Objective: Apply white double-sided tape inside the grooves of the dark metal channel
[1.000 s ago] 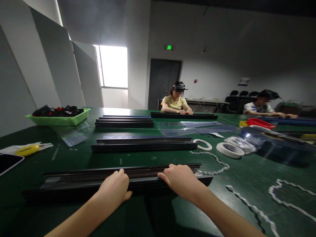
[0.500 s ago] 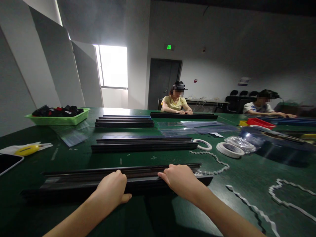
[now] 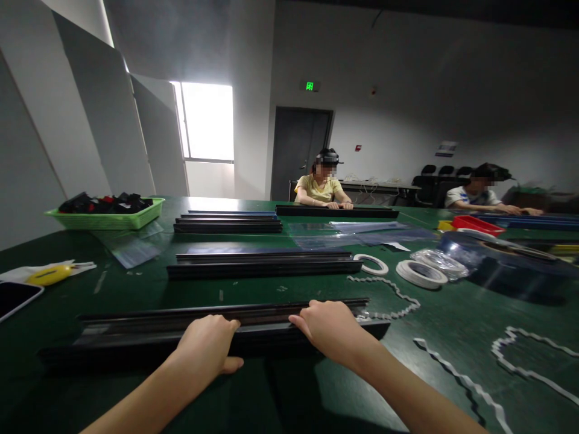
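Observation:
A long black rail lies across the green table right in front of me. My left hand rests on its near edge, fingers curled over the top and thumb out to the right. To the right of it, my right hand presses on the same rail, fingers over its upper lip. Both hands hold the rail down. A second black rail lies parallel farther back, and a stack of rails beyond that.
Tape rolls, white backing strips, a clear film roll, a green basket of black parts, a yellow cutter and a phone lie around. Two other people sit at the far side.
My left hand has slid slightly back toward me on the rail, its fingers lower. The right hand and the rail have stayed put.

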Action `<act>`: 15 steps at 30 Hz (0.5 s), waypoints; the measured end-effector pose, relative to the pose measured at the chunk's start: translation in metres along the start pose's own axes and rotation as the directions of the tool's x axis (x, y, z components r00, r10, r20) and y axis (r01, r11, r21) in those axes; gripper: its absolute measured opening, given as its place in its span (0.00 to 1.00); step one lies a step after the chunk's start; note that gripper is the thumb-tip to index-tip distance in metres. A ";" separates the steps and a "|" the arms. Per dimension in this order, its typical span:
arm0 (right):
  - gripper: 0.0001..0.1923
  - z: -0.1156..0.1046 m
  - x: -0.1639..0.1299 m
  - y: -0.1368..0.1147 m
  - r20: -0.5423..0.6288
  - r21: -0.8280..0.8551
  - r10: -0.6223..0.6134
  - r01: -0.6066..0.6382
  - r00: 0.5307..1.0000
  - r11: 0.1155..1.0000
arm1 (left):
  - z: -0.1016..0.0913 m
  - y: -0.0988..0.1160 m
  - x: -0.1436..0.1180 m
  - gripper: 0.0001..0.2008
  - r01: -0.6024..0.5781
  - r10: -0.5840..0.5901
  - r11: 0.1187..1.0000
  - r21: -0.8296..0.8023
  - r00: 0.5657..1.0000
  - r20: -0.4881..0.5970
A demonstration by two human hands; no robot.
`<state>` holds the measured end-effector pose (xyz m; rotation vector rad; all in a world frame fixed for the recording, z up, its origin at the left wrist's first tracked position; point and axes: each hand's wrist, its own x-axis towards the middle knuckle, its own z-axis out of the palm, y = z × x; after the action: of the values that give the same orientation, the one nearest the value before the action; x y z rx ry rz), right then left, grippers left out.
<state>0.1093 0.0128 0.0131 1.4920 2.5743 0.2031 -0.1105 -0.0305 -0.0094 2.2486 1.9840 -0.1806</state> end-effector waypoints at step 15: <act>0.31 0.000 0.000 0.001 0.004 0.016 0.003 -0.003 1.000 1.000 | 0.001 0.006 0.002 0.22 0.022 -0.018 0.995 0.095 0.999 -0.039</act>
<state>0.1102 0.0134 0.0134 1.5005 2.5772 0.1799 -0.1045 -0.0298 -0.0107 2.3066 2.0598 -0.2417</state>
